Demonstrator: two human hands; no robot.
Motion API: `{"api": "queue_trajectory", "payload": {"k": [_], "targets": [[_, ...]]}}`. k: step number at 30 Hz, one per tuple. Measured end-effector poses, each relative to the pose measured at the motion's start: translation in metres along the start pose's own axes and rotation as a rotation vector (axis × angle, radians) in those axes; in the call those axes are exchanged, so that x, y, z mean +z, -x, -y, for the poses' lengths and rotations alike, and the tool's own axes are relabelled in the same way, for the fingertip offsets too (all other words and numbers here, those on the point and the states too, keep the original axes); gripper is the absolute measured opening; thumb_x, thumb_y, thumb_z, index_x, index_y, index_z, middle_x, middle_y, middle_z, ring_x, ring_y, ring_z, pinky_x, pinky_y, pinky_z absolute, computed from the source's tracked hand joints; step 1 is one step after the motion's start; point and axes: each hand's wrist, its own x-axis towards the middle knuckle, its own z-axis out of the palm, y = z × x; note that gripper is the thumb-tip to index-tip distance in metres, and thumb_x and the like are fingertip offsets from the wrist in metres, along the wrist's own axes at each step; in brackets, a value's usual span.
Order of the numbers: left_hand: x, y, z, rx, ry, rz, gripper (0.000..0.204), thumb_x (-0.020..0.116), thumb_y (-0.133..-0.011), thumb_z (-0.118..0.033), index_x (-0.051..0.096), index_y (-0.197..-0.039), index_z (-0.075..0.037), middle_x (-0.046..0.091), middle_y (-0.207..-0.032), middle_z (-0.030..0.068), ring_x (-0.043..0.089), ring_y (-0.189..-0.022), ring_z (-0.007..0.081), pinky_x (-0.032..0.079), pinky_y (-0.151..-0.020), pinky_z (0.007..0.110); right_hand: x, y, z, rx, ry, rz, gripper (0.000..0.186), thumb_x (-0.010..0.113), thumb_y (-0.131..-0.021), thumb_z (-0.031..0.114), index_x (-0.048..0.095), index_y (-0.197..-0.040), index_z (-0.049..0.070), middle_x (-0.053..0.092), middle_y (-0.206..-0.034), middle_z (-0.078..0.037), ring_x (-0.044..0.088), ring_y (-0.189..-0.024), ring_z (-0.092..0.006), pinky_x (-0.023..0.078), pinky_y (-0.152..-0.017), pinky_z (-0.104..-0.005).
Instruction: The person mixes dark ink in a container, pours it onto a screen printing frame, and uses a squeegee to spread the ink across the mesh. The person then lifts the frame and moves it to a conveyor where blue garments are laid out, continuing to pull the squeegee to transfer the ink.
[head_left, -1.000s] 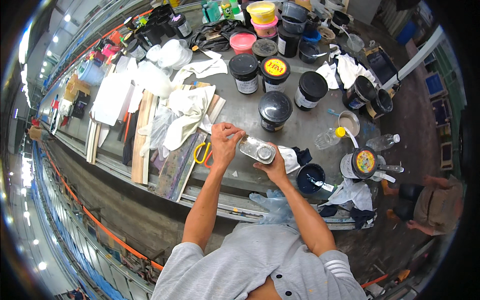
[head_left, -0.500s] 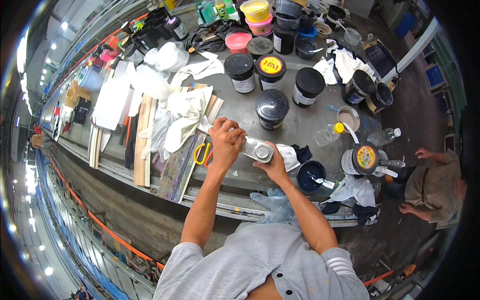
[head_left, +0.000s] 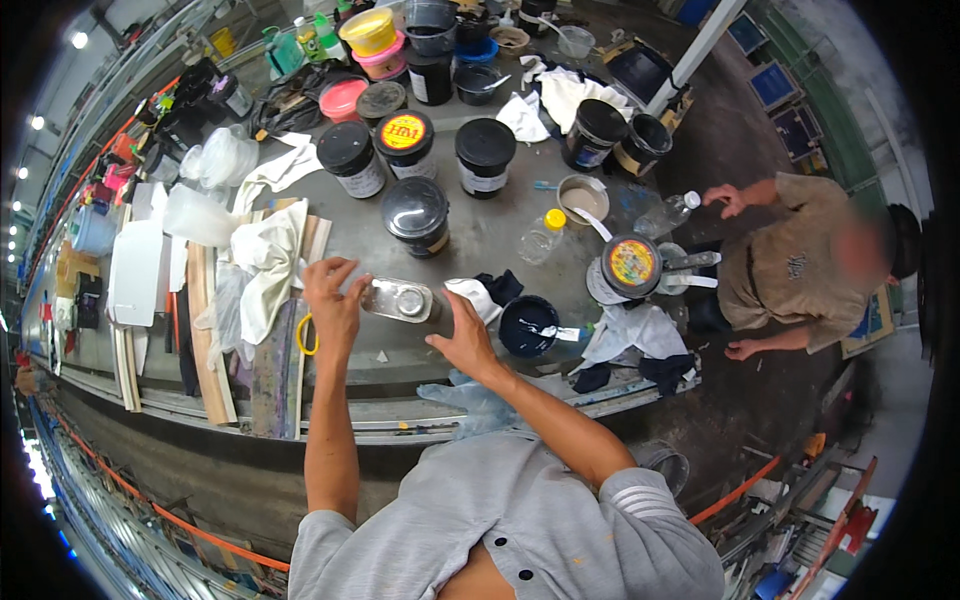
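Observation:
A silver rectangular metal can (head_left: pixel 385 298) with a round cap on its top stands on the grey worktable (head_left: pixel 340 225), between my two hands. My left hand (head_left: pixel 333 300) is at its left end, fingers apart and thumb close to the can's edge; whether it touches cannot be made out. On the other side my right hand (head_left: pixel 468 342) is spread, thumb and fingers apart, a small gap away from the can. Beyond the can sits a black lidded tub (head_left: pixel 416 215). A white cloth (head_left: pixel 474 298) lies just past my right fingers, beside a tub of dark paint (head_left: pixel 527 328).
Yellow-handled scissors (head_left: pixel 304 336) and wooden strips (head_left: pixel 205 345) lie left. Several lidded tubs (head_left: pixel 485 155) stand farther back. Right are a yellow-capped bottle (head_left: pixel 541 237), a tub with a yellow-red lid label (head_left: pixel 630 262) and a clear bottle (head_left: pixel 668 214). A co-worker (head_left: pixel 790 265) stands beyond the right edge.
Both hands have come off the metal can and opened; it now rests on the table. My view has shifted right, and the co-worker appears nearer the table.

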Motion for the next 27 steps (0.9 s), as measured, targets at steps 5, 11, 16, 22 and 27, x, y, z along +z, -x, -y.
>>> {"api": "queue_trajectory", "payload": {"k": [5, 11, 16, 22, 27], "targets": [[-0.041, 0.028, -0.015, -0.169, 0.124, -0.332, 0.022, 0.076, -0.092, -0.007, 0.075, -0.112, 0.002, 0.071, -0.104, 0.0107, 0.063, -0.100, 0.0198, 0.049, -0.089, 0.032, -0.094, 0.058, 0.011, 0.138, -0.143, -0.162, 0.021, 0.075, -0.093, 0.011, 0.072, -0.111, 0.002, 0.073, -0.092, -0.009, 0.069, -0.081, -0.0149, 0.055, -0.071, -0.0274], [-0.016, 0.148, -0.022, -0.535, 0.604, 0.146, 0.016, 0.069, -0.094, -0.001, 0.076, -0.108, 0.002, 0.072, -0.105, 0.0062, 0.064, -0.097, 0.0142, 0.050, -0.088, 0.028, -0.175, 0.102, -0.063, 0.421, -0.172, -0.588, 0.024, 0.073, -0.097, 0.023, 0.073, -0.103, 0.000, 0.069, -0.076, -0.003, 0.063, -0.070, -0.0086, 0.049, -0.062, -0.0258], [0.092, 0.194, -0.032, -0.721, 0.964, 0.615, 0.037, 0.062, -0.094, 0.001, 0.068, -0.131, 0.003, 0.072, -0.122, 0.0112, 0.068, -0.105, 0.0183, 0.053, -0.090, 0.029, -0.163, 0.097, -0.091, 0.484, 0.138, -0.404, 0.035, 0.074, -0.096, 0.032, 0.073, -0.099, -0.002, 0.071, -0.074, -0.009, 0.062, -0.063, -0.0170, 0.049, -0.060, -0.0357], [0.164, 0.163, -0.071, -1.121, 1.204, 0.669, 0.049, 0.046, -0.095, 0.005, 0.056, -0.143, 0.007, 0.064, -0.140, 0.0113, 0.065, -0.118, 0.0203, 0.054, -0.094, 0.028, -0.153, 0.087, -0.099, 0.504, 0.030, -0.361, 0.027, 0.073, -0.093, 0.024, 0.070, -0.088, -0.002, 0.066, -0.064, -0.008, 0.061, -0.056, -0.0180, 0.046, -0.056, -0.0372], [0.177, 0.167, -0.087, -1.134, 1.098, 0.663, 0.053, 0.041, -0.094, -0.001, 0.057, -0.145, 0.000, 0.063, -0.140, 0.0087, 0.064, -0.116, 0.0181, 0.052, -0.096, 0.033, -0.162, 0.093, -0.108, 0.479, -0.082, -0.345, 0.019, 0.069, -0.097, 0.018, 0.071, -0.093, -0.001, 0.065, -0.070, -0.001, 0.056, -0.056, -0.0078, 0.042, -0.050, -0.0262]]}}
